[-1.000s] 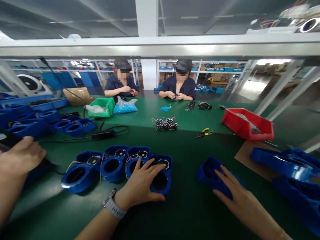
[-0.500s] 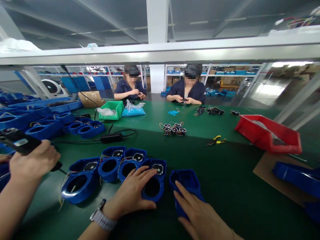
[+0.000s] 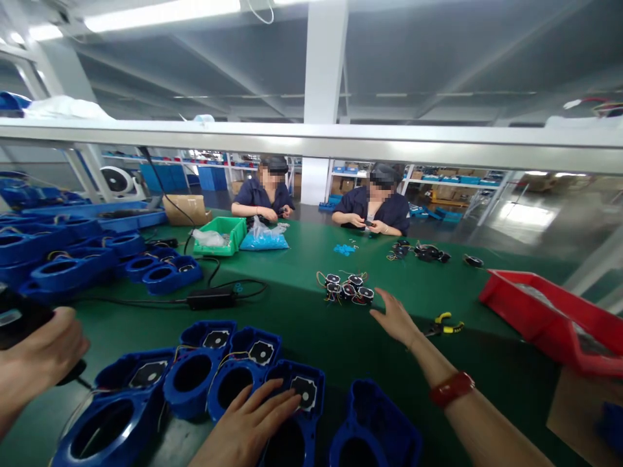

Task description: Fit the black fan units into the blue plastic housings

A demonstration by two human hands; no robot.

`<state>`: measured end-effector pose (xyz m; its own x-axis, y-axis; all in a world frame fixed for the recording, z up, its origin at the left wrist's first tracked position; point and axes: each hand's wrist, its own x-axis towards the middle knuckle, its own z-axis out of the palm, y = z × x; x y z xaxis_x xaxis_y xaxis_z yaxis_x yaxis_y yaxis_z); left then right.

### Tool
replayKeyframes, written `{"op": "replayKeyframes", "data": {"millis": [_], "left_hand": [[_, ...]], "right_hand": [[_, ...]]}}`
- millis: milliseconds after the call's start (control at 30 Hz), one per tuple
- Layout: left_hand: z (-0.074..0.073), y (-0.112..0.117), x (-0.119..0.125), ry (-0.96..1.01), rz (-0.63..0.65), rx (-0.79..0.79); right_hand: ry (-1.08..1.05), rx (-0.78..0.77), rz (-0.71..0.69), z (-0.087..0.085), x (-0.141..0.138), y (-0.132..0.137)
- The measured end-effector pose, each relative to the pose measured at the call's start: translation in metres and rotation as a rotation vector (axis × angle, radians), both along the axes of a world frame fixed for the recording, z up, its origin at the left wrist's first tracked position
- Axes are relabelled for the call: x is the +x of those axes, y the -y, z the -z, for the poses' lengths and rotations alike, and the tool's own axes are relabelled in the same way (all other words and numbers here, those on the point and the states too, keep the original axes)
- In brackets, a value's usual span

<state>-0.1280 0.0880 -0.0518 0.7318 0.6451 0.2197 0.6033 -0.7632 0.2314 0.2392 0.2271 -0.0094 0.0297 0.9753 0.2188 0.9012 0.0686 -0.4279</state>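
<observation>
Two hands of ours are at work over the green table (image 3: 311,337). Our left hand (image 3: 246,428) lies flat, fingers spread and holding nothing, on top of a blue fan housing (image 3: 292,415) at the near edge, the rightmost in a row of housings (image 3: 195,379) that runs off to the near left. Each housing shows a round opening and a small black and white motor plate. Just right of it, a further empty blue housing (image 3: 374,428) sits by itself, touching neither hand.

Our right hand (image 3: 395,319), with a red band (image 3: 451,388) at the wrist, reaches out toward the middle of the table, open, fingers loosely extended and gripping nothing. It is near a cluster of small black motors (image 3: 346,288) with coloured wires, just beyond the fingertips and apart from them. Yellow-handled pliers (image 3: 444,324) lie just right of that hand.

At the near left, another person's hand (image 3: 36,360) is wrapped around a dark tool (image 3: 19,318). Farther left stand more blue housings (image 3: 73,259), with a black power adapter (image 3: 210,298) and its cable in front. A red bin (image 3: 549,318) sits at the right, a green bin (image 3: 221,233) and a blue bag (image 3: 263,239) at the far side, where two people (image 3: 321,204) in dark shirts sit working.
</observation>
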Motion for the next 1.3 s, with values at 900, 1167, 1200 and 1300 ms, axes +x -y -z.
{"op": "replayKeyframes", "data": {"millis": [900, 1167, 1200, 1300], "left_hand": [[-0.047, 0.103, 0.113, 0.004, 0.367, -0.169], [-0.077, 0.111, 0.141, 0.318, -0.027, 0.152], [-0.079, 0.107, 0.144, 0.297, -0.032, 0.144], [-0.083, 0.100, 0.145, 0.296, -0.049, 0.054]], "right_hand": [[-0.173, 0.200, -0.159, -0.022, 0.021, 0.221], [-0.028, 0.344, -0.376, -0.046, -0.027, 0.265], [-0.012, 0.365, -0.379, -0.046, -0.030, 0.267], [0.030, 0.399, -0.354, -0.044, -0.030, 0.271]]}}
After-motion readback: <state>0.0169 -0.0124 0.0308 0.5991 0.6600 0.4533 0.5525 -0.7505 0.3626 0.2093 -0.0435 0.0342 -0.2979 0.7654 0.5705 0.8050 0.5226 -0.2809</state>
